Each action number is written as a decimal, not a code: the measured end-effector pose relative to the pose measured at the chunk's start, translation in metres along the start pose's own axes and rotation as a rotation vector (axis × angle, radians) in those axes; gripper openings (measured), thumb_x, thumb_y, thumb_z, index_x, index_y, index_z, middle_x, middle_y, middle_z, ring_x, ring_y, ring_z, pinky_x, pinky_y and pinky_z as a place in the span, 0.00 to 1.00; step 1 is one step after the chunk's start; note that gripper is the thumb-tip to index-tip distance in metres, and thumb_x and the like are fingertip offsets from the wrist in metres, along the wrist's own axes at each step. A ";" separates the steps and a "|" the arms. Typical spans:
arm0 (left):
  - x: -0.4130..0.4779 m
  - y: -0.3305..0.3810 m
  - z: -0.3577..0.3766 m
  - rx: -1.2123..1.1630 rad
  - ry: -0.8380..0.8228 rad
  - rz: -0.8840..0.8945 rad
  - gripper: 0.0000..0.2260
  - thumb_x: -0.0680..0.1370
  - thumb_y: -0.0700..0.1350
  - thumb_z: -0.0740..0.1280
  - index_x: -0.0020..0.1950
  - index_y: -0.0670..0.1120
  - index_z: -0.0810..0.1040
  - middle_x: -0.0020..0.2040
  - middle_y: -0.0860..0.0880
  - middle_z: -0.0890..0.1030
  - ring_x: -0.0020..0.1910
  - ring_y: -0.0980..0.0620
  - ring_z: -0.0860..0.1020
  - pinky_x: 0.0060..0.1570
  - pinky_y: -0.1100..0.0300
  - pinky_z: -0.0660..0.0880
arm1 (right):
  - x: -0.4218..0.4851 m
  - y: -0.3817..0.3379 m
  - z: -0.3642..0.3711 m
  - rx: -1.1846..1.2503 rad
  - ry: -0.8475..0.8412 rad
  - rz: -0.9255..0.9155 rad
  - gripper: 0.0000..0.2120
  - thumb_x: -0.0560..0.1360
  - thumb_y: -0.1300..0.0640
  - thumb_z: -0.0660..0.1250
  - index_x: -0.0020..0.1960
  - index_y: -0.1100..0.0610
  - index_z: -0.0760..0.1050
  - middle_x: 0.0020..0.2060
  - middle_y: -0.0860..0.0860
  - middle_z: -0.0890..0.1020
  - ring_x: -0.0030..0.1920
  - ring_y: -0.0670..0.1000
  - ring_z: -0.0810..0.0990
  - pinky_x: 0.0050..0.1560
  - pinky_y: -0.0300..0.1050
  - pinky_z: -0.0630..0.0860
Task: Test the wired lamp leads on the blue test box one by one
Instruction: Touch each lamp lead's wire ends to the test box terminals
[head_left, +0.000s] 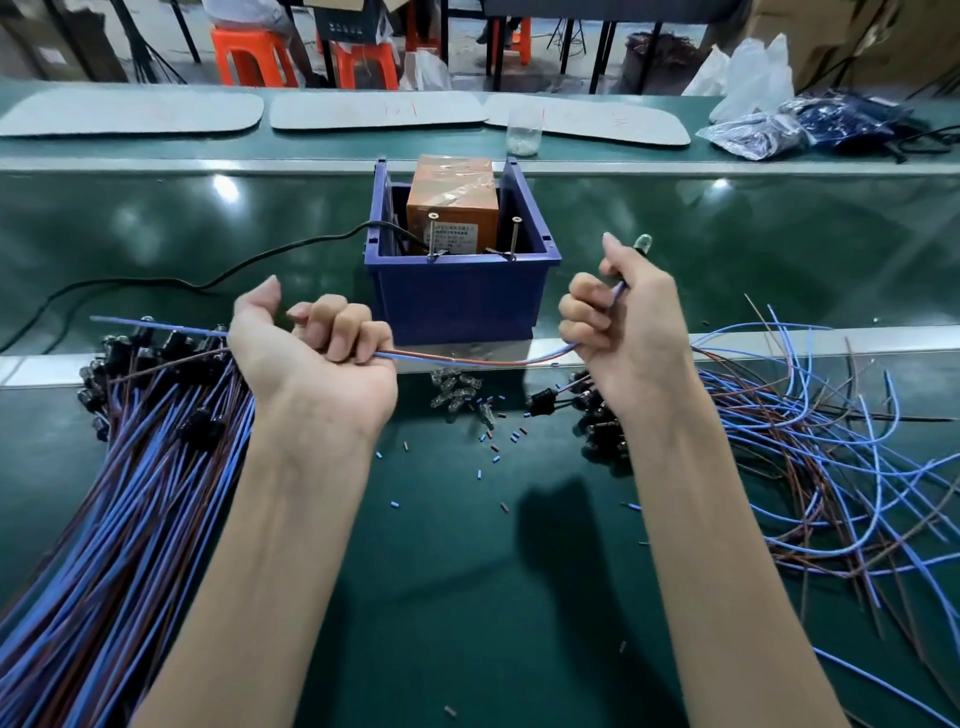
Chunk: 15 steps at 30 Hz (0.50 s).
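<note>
In front of the open-topped blue plastic test box (460, 291), at the middle of the green bench (467, 571), both hands hold a single blue-and-brown wired lamp lead (467, 361), which sags slightly between them. The left hand (317, 348) is turned palm up, its fingers curled tight round one end of the lead. The right hand (623, 322) has its fingers curled round the other end. The lead's small clear lamp bulb (642, 242) sticks up above that hand, just right of the box's near right corner and apart from it. Inside the box stands an orange taped block (452, 202), with two upright metal screws (432, 236) at the near rim. A black cable (208, 283) runs from the box away to the left. On the near left lies a thick bundle of blue and brown leads (130, 493) with black holders at their far ends. On the right spreads a loose tangle of similar leads (831, 467). Between the forearms sit a few loose clear bulbs (457, 389) and scattered bits of insulation (493, 447). On the far side, a clear plastic cup (524, 132) stands behind the box.
</note>
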<state>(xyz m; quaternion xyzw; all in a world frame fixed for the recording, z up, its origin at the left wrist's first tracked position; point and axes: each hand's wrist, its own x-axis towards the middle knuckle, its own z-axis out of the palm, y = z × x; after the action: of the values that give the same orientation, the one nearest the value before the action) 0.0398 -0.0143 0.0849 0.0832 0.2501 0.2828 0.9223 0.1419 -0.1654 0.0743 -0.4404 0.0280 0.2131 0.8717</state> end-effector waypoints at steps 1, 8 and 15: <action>0.000 0.000 0.000 0.016 0.020 0.034 0.17 0.78 0.50 0.58 0.31 0.48 0.60 0.25 0.53 0.58 0.20 0.55 0.55 0.21 0.64 0.52 | 0.001 -0.002 -0.003 -0.011 0.012 0.005 0.14 0.81 0.53 0.59 0.37 0.51 0.60 0.23 0.45 0.61 0.22 0.43 0.56 0.18 0.33 0.53; 0.006 -0.008 -0.001 0.250 -0.019 0.268 0.18 0.82 0.60 0.49 0.40 0.48 0.61 0.26 0.53 0.61 0.22 0.55 0.56 0.22 0.65 0.52 | 0.005 -0.008 -0.015 -0.074 0.014 -0.079 0.14 0.79 0.58 0.60 0.35 0.57 0.69 0.23 0.46 0.63 0.21 0.42 0.57 0.18 0.33 0.53; 0.011 -0.036 -0.009 1.064 -0.418 0.281 0.21 0.84 0.54 0.51 0.34 0.49 0.70 0.22 0.57 0.60 0.20 0.60 0.55 0.18 0.69 0.53 | 0.000 -0.008 -0.012 -0.124 -0.172 -0.195 0.15 0.79 0.54 0.61 0.40 0.59 0.82 0.30 0.47 0.67 0.25 0.42 0.59 0.20 0.32 0.55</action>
<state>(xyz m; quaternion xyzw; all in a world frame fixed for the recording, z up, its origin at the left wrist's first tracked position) 0.0601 -0.0383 0.0616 0.6209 0.1574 0.2154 0.7371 0.1469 -0.1785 0.0728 -0.4743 -0.1030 0.1657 0.8585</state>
